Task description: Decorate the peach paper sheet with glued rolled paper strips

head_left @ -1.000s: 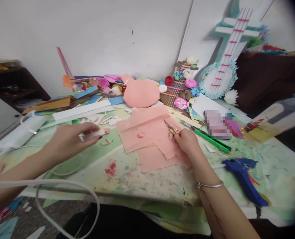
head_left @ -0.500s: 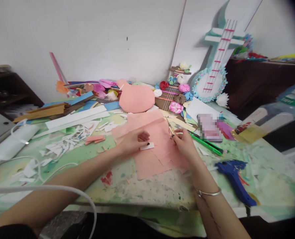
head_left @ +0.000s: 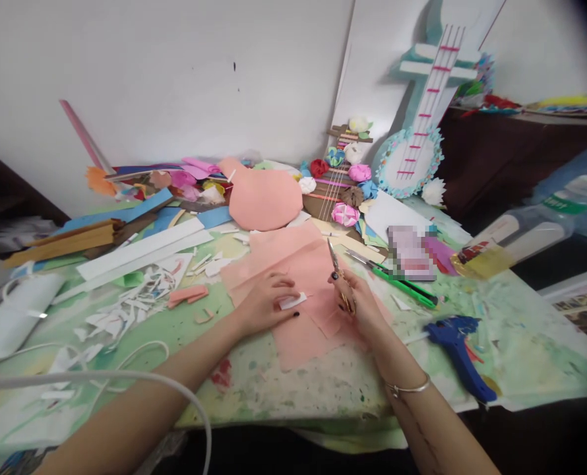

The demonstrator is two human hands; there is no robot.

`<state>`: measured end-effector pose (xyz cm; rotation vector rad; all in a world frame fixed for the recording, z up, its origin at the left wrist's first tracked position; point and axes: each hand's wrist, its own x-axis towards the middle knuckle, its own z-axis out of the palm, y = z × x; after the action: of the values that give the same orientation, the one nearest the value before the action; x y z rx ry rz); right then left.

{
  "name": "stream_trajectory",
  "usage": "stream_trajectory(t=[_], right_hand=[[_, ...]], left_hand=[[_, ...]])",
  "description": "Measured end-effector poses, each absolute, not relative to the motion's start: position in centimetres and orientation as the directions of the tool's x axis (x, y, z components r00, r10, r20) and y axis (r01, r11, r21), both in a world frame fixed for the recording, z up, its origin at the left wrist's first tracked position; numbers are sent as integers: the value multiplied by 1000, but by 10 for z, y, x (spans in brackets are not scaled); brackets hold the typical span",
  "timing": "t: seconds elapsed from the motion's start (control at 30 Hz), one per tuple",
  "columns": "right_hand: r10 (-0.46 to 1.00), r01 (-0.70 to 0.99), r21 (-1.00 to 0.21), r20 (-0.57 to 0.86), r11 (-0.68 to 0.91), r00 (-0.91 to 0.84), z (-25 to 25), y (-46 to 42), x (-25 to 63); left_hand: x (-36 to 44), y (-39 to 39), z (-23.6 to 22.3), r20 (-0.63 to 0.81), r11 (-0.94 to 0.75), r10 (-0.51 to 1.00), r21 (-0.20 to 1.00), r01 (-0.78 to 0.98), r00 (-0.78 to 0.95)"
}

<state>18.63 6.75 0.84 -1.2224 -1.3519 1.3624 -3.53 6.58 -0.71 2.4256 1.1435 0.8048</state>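
Scissors [head_left: 343, 290] now raised, gold-handled, in right hand [head_left: 365, 307]

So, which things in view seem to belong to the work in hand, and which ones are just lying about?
Probably in use:
gold-handled metal scissors, in the right hand
small white paper strip, at the left hand's fingers
salmon-pink paper sheets, beneath

Apparently lying about:
blue plastic glue gun
green plastic craft knife

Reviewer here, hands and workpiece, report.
Right hand: gripping scissors. Left hand: at small white piece, over pink paper. Green cutter beside right hand.
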Motion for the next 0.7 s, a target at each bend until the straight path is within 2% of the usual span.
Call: stream_trajectory(t=[0.17,0.33,0.53,0.7], right_hand=[[981,98,-995,-21,-2,-191,5,65,184],[982,204,-977,16,56,-190,-3,70,181],[998,336,-941,30,48,-60,-10,67,169],[994,319,-945,95,74,50,-13,69,168]], left_hand=[[-44,72,-11,368,-615,788,504,606,493],[-48,76,-12,389,-544,837,519,659,385],[-57,79,-9,433,-437,878,547,714,205],[-64,84,-11,477,-390,870,514,764,123]])
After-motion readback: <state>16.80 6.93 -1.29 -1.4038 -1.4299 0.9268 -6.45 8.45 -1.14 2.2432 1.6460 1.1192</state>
